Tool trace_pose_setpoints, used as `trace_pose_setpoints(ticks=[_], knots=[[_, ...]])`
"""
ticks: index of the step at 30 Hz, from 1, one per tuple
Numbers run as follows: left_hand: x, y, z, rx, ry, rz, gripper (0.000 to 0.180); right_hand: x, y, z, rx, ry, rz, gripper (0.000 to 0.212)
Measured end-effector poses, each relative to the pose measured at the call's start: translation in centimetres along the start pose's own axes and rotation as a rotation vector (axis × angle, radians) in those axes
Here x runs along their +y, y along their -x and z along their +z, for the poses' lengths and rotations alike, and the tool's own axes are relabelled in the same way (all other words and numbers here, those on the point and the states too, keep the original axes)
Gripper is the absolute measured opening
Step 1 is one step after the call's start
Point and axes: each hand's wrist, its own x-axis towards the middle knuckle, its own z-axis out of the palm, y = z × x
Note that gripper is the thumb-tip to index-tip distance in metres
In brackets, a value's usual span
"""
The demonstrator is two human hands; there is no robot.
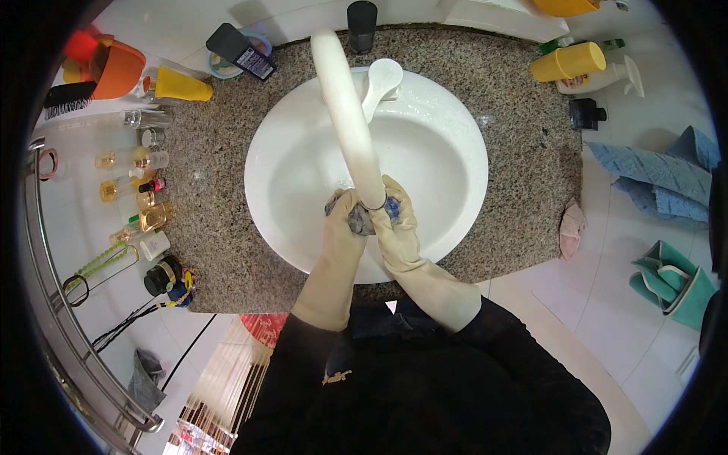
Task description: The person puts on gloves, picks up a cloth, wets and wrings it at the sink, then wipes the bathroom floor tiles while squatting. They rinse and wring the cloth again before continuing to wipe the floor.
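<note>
Both my hands wear long cream rubber gloves and meet under the mouth of the white tap (345, 114). A wet-looking, crumpled grey-blue cloth (361, 222) is bunched between them. My left hand (341, 218) is closed on its left side. The fingers of my right hand (399, 227) wrap round the bluer right part. The hands are over the near part of the white oval sink (472, 152), and the tap's mouth hides part of the cloth. Whether water is running, I cannot tell.
The tap's handle (383, 76) stands beside the spout. Speckled stone counter (523, 152) surrounds the sink. Small bottles (155, 216) line the left edge. A yellow cup (569, 62) lies near a spray bottle (603, 80) at back right. A dark bottle (362, 26) stands behind the tap.
</note>
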Motion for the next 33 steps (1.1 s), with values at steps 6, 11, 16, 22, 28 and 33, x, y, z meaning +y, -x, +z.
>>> trace_pose_setpoints(ticks=[6, 11, 16, 22, 28, 33], knots=[[3.3, -2.0, -3.4, -0.165, 0.714, -0.492, 0.026, -2.4, -0.8, -0.7, 0.006, -0.654, 0.609, 0.037], [5.7, -1.8, -4.2, -0.324, 0.58, -0.453, 0.043, -3.8, -1.6, -1.1, -0.016, -0.831, 0.563, 0.047], [6.0, -0.8, -2.1, -0.204, 1.147, -0.502, 0.047, -4.7, -0.5, 0.1, -0.053, 0.061, -0.087, 0.048], [5.6, -1.5, -2.4, -0.216, 1.261, -0.57, 0.038, -7.7, -0.7, 0.1, -0.355, 0.4, -0.356, 0.05], [4.8, -2.7, -1.8, -0.167, 1.307, -0.793, 0.023, -7.8, -0.7, 0.5, -0.346, 0.261, 0.1, 0.053], [3.9, -2.5, -0.4, -0.189, 1.378, -0.821, 0.027, -8.1, -1.8, -0.3, -0.501, 0.556, -0.654, 0.053]])
